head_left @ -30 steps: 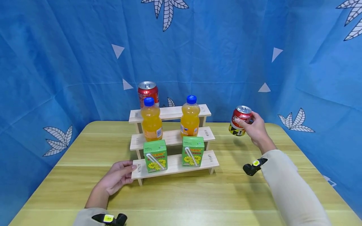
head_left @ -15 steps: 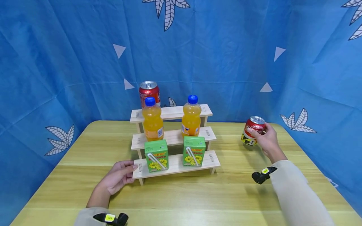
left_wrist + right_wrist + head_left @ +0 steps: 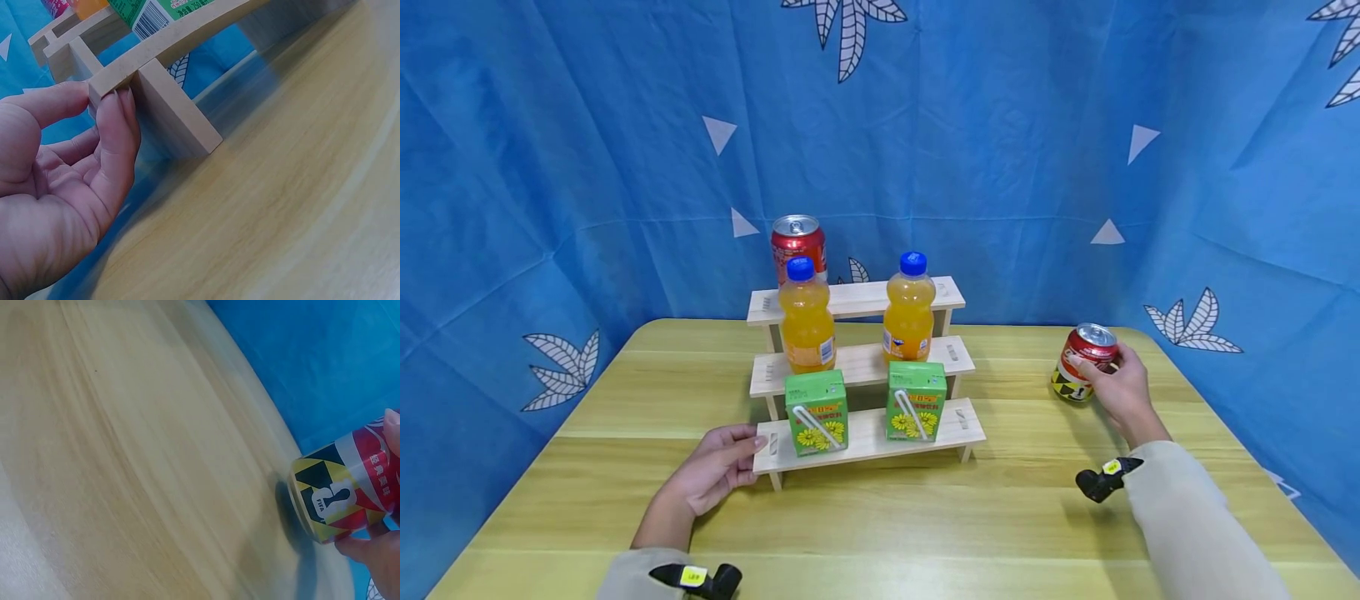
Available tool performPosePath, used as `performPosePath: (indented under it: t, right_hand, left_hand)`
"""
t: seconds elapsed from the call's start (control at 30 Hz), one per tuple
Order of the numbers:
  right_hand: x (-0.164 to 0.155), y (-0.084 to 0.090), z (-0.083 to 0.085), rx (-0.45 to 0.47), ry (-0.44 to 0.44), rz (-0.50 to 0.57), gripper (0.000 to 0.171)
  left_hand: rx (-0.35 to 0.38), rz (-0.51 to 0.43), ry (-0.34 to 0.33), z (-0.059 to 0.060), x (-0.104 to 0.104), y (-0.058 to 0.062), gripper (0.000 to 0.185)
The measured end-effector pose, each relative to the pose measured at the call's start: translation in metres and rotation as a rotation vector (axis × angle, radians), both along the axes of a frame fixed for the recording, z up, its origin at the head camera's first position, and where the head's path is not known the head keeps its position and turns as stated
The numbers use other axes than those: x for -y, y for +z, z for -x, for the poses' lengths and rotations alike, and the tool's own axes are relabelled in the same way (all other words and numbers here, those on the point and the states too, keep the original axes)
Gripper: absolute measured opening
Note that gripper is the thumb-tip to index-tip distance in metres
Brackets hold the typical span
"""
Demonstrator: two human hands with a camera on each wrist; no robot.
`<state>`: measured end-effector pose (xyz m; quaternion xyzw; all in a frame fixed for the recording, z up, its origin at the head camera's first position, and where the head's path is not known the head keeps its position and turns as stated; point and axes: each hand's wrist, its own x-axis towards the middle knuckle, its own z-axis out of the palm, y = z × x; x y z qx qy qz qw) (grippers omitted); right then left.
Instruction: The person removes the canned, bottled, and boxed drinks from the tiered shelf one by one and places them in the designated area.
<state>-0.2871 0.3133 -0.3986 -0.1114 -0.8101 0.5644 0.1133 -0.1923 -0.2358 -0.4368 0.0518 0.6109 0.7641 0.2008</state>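
While the left hand (image 3: 715,471) pinches the left end of the lowest, nearest shelf of a wooden rack (image 3: 865,435), its thumb and fingers clamped on the board's edge, the right hand (image 3: 1126,398) grips a red can (image 3: 1088,345) at the far right of the table (image 3: 880,533). Thumb and fingers are curled round that can, which is roughly upright with its silver top up, well apart from the rack; the right wrist view shows a dark shadow just beside its base, though I cannot tell whether the base touches the wood. The rack stands left of the table's middle, its three shelves rising toward the far side. A second can (image 3: 796,244), also red, stands at the left of the top shelf. On the middle shelf are a left bottle (image 3: 807,323) and a right bottle (image 3: 910,317), both orange with blue caps. Nearest, the lowest shelf bears a left carton (image 3: 817,414) and a right carton (image 3: 915,403), both green, with white straws on their fronts. Blue cloth (image 3: 985,150) hangs behind.
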Motion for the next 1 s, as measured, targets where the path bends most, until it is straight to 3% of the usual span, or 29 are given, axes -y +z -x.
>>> performPosePath:
  t: [0.13, 0.4, 0.57, 0.8, 1.0]
  right_hand:
    - [-0.001, -0.005, 0.0, 0.001, -0.013, -0.006, 0.08]
    - [-0.02, -0.04, 0.023, -0.05, -0.043, -0.001, 0.086]
    - [-0.023, -0.048, 0.028, -0.068, -0.059, 0.004, 0.084]
    - [-0.018, -0.042, 0.023, -0.053, -0.068, -0.01, 0.083]
    - [-0.001, -0.021, 0.006, -0.019, -0.071, 0.005, 0.08]
  left_hand:
    - [-0.003, -0.013, -0.012, -0.001, 0.0, -0.001, 0.023]
    - [-0.001, -0.023, -0.019, -0.001, 0.0, -0.002, 0.026]
    - [0.001, 0.003, -0.001, -0.001, -0.001, -0.001, 0.03]
    - [0.016, 0.012, 0.012, 0.001, -0.001, -0.001, 0.029]
    - [0.006, 0.005, 0.002, 0.001, 0.0, -0.001, 0.031]
